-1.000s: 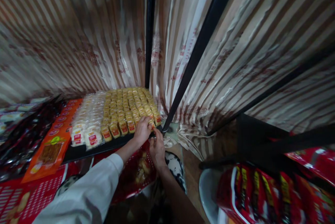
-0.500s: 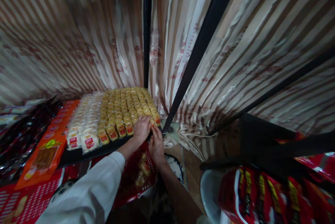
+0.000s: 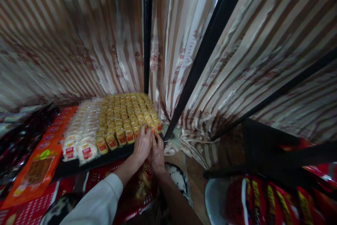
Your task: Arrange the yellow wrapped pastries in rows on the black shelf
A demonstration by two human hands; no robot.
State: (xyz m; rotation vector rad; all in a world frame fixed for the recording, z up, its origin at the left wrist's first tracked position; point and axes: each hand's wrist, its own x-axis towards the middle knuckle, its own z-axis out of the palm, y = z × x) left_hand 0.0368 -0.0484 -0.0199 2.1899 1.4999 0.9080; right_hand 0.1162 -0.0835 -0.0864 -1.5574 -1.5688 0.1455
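Rows of small yellow wrapped snack packs (image 3: 123, 116) stand tightly packed on a black shelf (image 3: 100, 161). At the front right corner of these rows, my left hand (image 3: 143, 144) has its fingers curled on a front pack. My right hand (image 3: 157, 153) is close beside it, fingertips bent against the same end of the front row. Both hands seem to grip a yellow pack there, though the fingers partly hide it. White wrapped packs (image 3: 86, 147) with red labels fill the rows to the left of the yellow ones.
Orange snack packets (image 3: 39, 165) and dark shiny packets (image 3: 21, 144) lie farther left. Red bags (image 3: 139, 183) sit below the shelf. A black post (image 3: 189, 77) slants up just right of my hands, before a striped curtain (image 3: 79, 42). Red and yellow packets (image 3: 276, 200) stand at lower right.
The shelf and packs sit slightly lower in view as the camera shifts. My hands stay at the front right corner, with the left hand's fingers now reaching closer to the right hand's.
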